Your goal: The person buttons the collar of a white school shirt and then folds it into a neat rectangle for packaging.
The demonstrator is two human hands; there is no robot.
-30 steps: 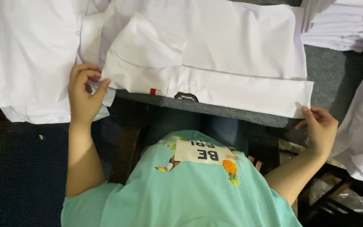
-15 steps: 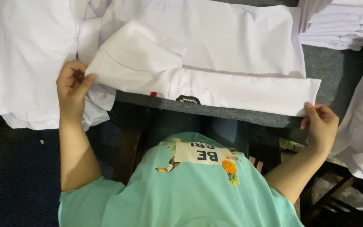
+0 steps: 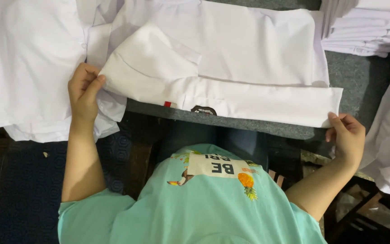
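**A:** Your left hand [image 3: 84, 90] has slid up and out along the white shirt [image 3: 231, 72] since a second ago. It was lower, at the near edge; now it sits higher, at the left end of the fold.

**B:** And what does it have hold of?

**A:** You've got the thumb and fingers pinched shut on the folded sleeve [image 3: 145, 68], right at its left corner. The sleeve has lifted a little with the hand and its edge now runs at a slant.

**B:** The other side?

**A:** Your right hand [image 3: 346, 135] has barely shifted. Its fingers are curled around the right end of the long folded hem band [image 3: 267, 104], closed on the cloth, with the thumb on top.

**B:** So where does the shirt lie now?

**A:** Spread flat on the grey table [image 3: 357, 77] in front of you, its near edge hanging just over the table's lip, stretched between your two hands. A small red tag [image 3: 167, 104] and a dark label [image 3: 203, 110] show on that near edge.

**B:** What does the shift tell you?

**A:** I'd judge the fold is being pulled taut and squared, not yet pressed down. More white garments [image 3: 28, 68] lie touching the shirt on your left, and a stack of folded white shirts [image 3: 366, 27] sits well apart at the far right.
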